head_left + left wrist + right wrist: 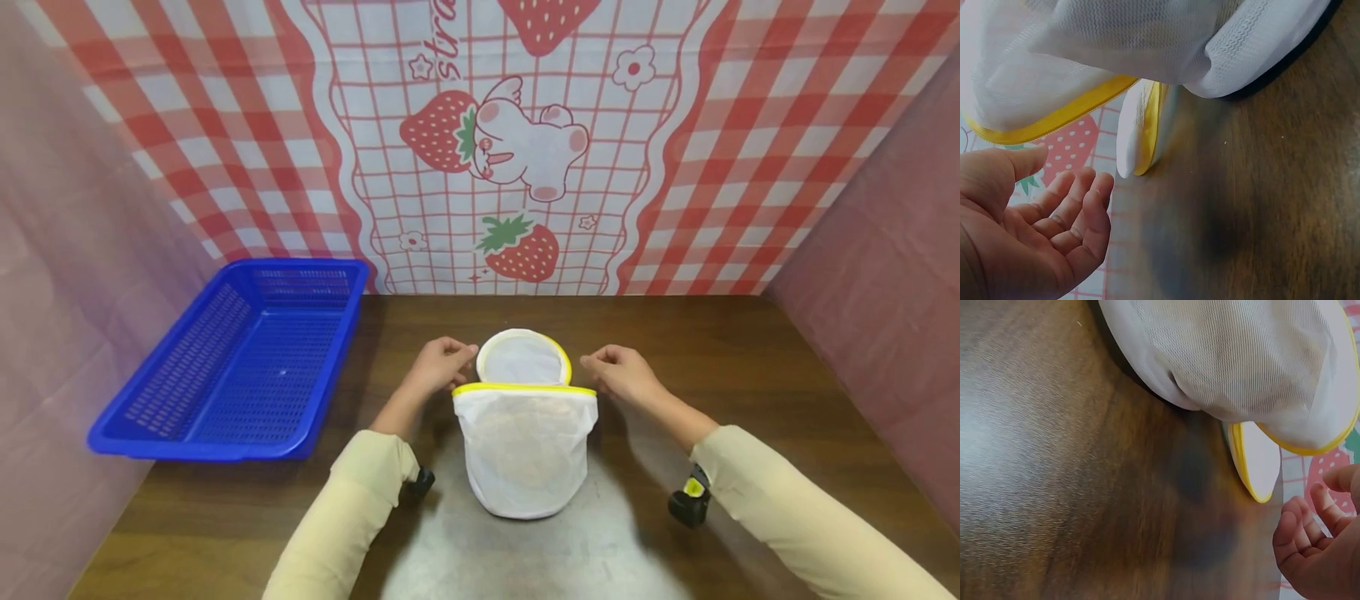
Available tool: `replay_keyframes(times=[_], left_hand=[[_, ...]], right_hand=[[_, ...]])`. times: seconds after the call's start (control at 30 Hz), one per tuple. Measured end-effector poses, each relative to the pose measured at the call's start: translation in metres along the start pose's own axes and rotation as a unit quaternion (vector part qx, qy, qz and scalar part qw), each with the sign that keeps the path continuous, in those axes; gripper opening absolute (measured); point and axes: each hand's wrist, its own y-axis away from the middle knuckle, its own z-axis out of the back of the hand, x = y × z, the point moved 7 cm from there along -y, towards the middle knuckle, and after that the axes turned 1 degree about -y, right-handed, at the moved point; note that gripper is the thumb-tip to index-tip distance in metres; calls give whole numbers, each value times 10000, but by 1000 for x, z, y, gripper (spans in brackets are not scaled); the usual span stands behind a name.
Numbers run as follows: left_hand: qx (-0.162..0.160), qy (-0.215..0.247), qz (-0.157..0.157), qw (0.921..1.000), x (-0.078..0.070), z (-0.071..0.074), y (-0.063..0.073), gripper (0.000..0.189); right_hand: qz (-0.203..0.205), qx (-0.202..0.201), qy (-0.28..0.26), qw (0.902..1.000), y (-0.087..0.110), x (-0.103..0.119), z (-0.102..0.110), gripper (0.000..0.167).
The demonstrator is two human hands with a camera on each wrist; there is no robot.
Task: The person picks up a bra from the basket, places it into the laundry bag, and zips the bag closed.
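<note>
A white mesh laundry bag stands upright on the table with a yellow zipper round its mouth. Behind the mouth rises its round lid, edged in white and yellow. To the left of the lid is my left hand, its fingertips close to the edge. My right hand hovers on the other side, a small gap from the bag. Both wrist views show loosely bent fingers with nothing between them. The bag's inside is hidden by its front wall.
A blue perforated plastic basket sits at the left of the brown wooden table. At the back hangs a red-and-white checked cloth with strawberries. Pink cloth closes off both sides.
</note>
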Motion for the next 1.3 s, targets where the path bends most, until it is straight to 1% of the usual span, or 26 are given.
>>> replay_keyframes(times=[0.13, 0.3, 0.4, 0.53, 0.67, 0.8, 1.07, 1.3], left_hand=[[-81, 44, 144, 9999, 1, 1, -3, 39], [-172, 139, 392, 9990, 6, 3, -8, 39], [-212, 220, 533, 9981, 10, 1, -12, 40], [-240, 378, 629, 9970, 16, -1, -17, 39], [-232, 460, 640, 9966, 19, -2, -20, 38], [-203, 419, 636, 9969, 18, -3, -24, 39], [-156, 328, 702, 9969, 15, -8, -27, 38], [-132, 264, 696, 9971, 14, -10, -29, 38]], right_hand=[[-40, -72, -142, 9999, -8, -2, 0, 35], [-142, -70, -350, 9993, -17, -5, -2, 36], [-189, -60, -429, 9989, -20, -6, -2, 37], [-256, -43, -511, 9984, -23, -7, -3, 37], [-304, -39, -542, 9981, -25, -8, -3, 37], [-308, 31, -520, 9982, -29, -8, -4, 37], [-342, 146, -518, 9980, -36, -10, -12, 37], [-495, 207, -413, 9977, -40, -10, -20, 36]])
